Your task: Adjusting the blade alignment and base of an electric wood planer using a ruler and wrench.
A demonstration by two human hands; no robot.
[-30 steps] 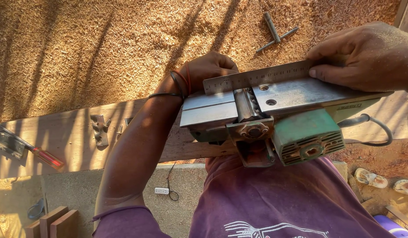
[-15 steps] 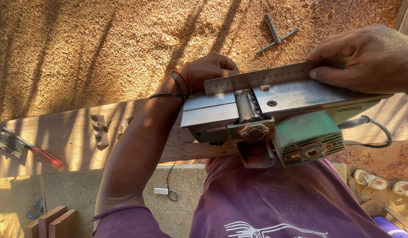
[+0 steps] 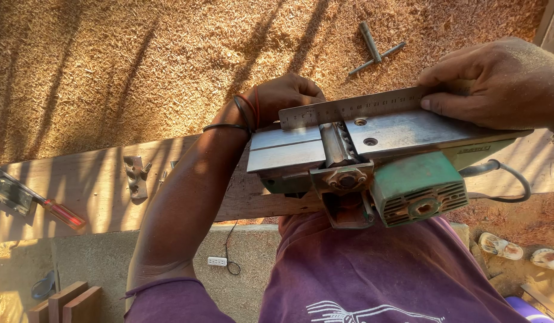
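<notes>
Upturned above the plank's (image 3: 109, 179) near edge, the green electric planer (image 3: 372, 161) looks heavy and rigid, left hand (image 3: 283, 98) gripping its far end, right hand (image 3: 498, 84) fingers together pressing a slippery steel ruler (image 3: 354, 107) along its sole.

Matt metal planer sole (image 3: 402, 134) w/ steel ruler (image 3: 348, 109), rough sawdust (image 3: 109, 66)

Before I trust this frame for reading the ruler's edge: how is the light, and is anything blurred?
Head view: low warm sun, long streaky shadows across the sawdust; the ruler and planer are sharp, with mild glare on the sole; the right hand is sunlit, the left hand partly shaded.
</notes>
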